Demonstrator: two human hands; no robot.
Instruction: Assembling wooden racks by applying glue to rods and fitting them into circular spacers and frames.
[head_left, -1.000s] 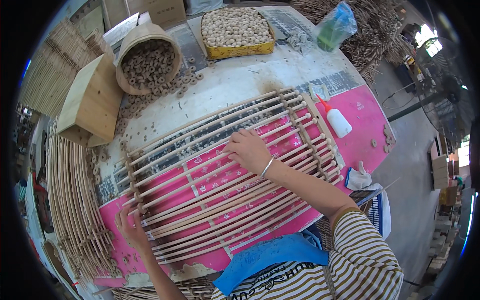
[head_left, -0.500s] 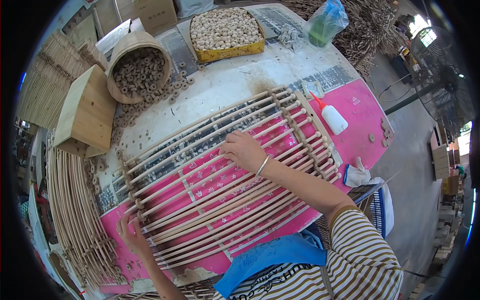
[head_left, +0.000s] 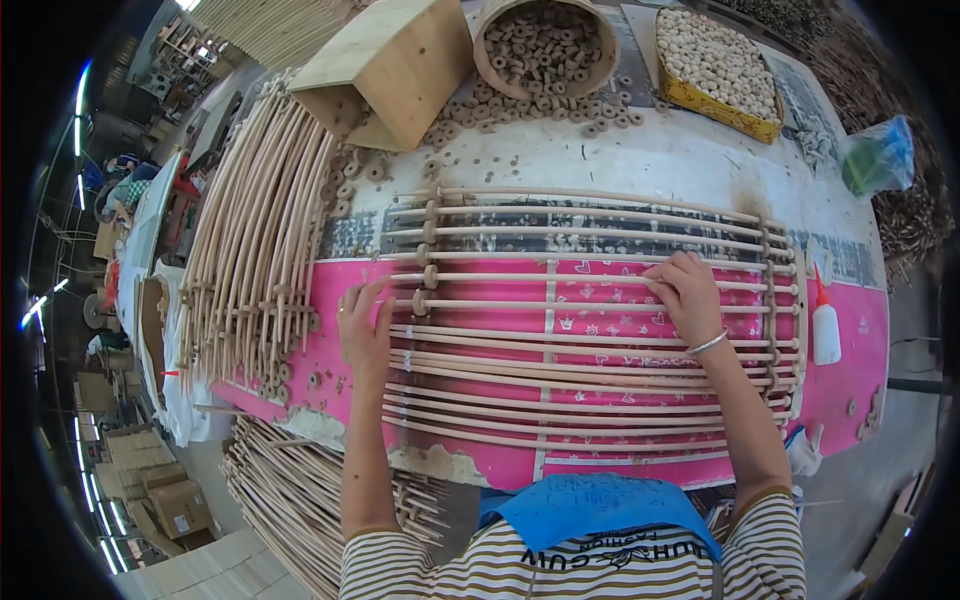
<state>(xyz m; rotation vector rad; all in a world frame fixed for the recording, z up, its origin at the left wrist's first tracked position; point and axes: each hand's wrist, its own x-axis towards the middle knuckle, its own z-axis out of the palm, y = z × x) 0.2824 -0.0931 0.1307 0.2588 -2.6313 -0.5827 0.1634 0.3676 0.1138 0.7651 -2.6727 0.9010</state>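
Long, pale wooden rods [head_left: 600,233] lie side by side across the bench, their right ends in a brown ringed crosspiece [head_left: 770,300]. My right hand [head_left: 688,298] pinches one of the middle rods between thumb and fingers, near its right part. At the left rod ends, my left hand [head_left: 365,325] has thumb and forefinger apart, close to the tips of two rods. Just right of those fingers, a brown wooden ring [head_left: 420,302] sits on a rod. More rings [head_left: 431,230] line the rods above it. The lower rods show no rings at their left ends.
A tipped round tub [head_left: 480,45] spills brown rings beside a wooden box [head_left: 385,65]. Pale beads fill a yellow-edged tray [head_left: 690,92]. Assembled rods [head_left: 255,225] are stacked at left. A white glue bottle with red nozzle [head_left: 826,333] is at right, a plastic bag [head_left: 878,160] behind.
The view has swung left, so the rods now run nearly level. My left hand stays by the left rod ends, thumb and forefinger apart. My right hand is still on a rod.
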